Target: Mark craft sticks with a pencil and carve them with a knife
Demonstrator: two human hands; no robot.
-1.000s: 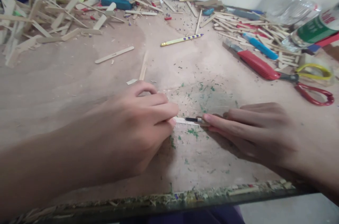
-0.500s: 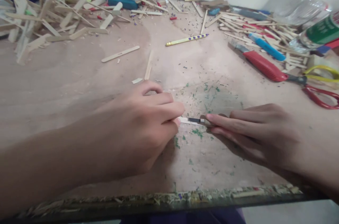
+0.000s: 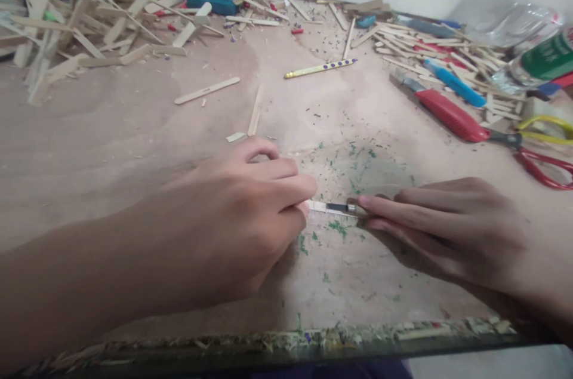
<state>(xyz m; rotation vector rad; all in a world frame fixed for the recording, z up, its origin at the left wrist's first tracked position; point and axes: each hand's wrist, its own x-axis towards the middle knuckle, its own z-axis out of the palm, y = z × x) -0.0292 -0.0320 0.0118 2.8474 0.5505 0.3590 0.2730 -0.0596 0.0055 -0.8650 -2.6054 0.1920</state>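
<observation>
On the table (image 3: 111, 128), our left fingers (image 3: 298, 189) pinched a pale strip (image 3: 317, 206); our right fingers (image 3: 398, 209) pinched what seemed a knife (image 3: 344, 208).

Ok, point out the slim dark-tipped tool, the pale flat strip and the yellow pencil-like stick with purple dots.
Slim dark-tipped tool (image 3: 340, 208): head view, on its dark tip.
Pale flat strip (image 3: 317, 206): head view, on its exposed left stretch.
Yellow pencil-like stick (image 3: 319, 69): head view, mid-length.
</observation>
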